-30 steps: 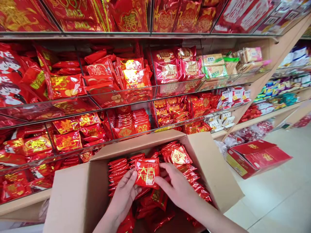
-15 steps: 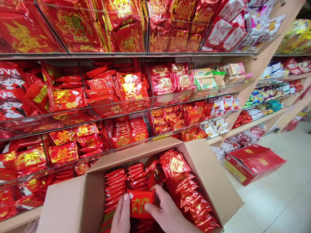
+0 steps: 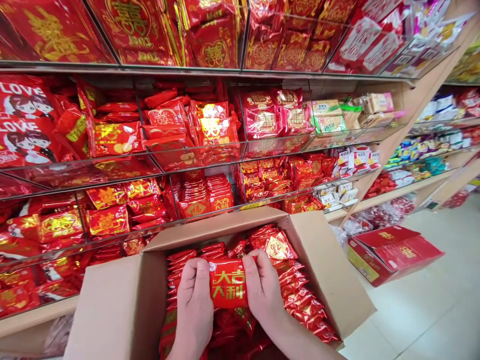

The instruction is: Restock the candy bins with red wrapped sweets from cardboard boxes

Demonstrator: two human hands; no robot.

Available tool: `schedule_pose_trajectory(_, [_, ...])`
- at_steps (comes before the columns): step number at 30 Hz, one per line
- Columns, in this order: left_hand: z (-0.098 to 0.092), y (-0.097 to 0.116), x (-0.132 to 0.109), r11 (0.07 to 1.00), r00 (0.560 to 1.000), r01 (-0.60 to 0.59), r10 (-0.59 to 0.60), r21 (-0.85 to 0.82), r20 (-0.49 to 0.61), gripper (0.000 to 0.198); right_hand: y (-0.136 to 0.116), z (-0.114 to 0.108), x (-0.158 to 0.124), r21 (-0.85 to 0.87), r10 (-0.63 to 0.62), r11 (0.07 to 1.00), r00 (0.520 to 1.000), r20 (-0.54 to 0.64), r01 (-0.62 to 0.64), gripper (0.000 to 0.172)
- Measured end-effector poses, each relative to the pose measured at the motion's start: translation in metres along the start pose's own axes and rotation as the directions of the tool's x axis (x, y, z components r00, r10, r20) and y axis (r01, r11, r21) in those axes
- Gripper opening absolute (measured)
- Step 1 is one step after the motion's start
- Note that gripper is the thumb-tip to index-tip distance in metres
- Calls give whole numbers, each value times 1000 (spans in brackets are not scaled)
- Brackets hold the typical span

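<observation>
shop aisle, pale tiled floor (image 3: 431, 310) (glossy), stocked glass-fronted shelves (image 3: 210, 150).

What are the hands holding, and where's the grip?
A red packet with gold characters, over the cardboard box: left hand on its left edge, right hand on its right edge.

Fig. Beyond our left hand (image 3: 195, 302) and right hand (image 3: 263, 290), shelves (image 3: 390, 195) carry red foil packets (image 3: 116, 137); the cardboard box (image 3: 112, 300) around both holds packet rows (image 3: 300, 300); to their right, a red carton (image 3: 393, 250) lies on the floor (image 3: 431, 310).
</observation>
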State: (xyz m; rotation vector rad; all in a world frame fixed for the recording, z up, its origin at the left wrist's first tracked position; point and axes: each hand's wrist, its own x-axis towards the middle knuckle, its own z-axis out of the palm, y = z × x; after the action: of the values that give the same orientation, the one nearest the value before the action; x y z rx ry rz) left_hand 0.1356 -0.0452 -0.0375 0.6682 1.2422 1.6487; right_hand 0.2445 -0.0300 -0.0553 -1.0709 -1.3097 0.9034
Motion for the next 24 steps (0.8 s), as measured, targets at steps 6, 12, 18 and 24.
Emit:
schedule_pose_trajectory(6, [-9, 6, 2, 951, 981, -164, 184, 260, -54, 36, -28, -24, 4, 106, -31, 994, 898, 439, -18, 26])
schedule_pose_trajectory(12, [-45, 57, 46, 425, 803, -536, 524, 730, 284, 32, -53, -48, 58, -282, -166, 908, 884, 437, 310, 16])
schedule_pose_trajectory(18, [-80, 80, 113, -56, 784, -464, 439, 884, 439, 27, -51, -10, 160, -808, -175, 374, 890, 420, 455, 21])
schedule_pose_trajectory(24, [-86, 64, 117, -159, 725, -506, 453, 848, 518, 28, -28, 63, 223, -912, 15, 171, 925, 380, 372, 28])
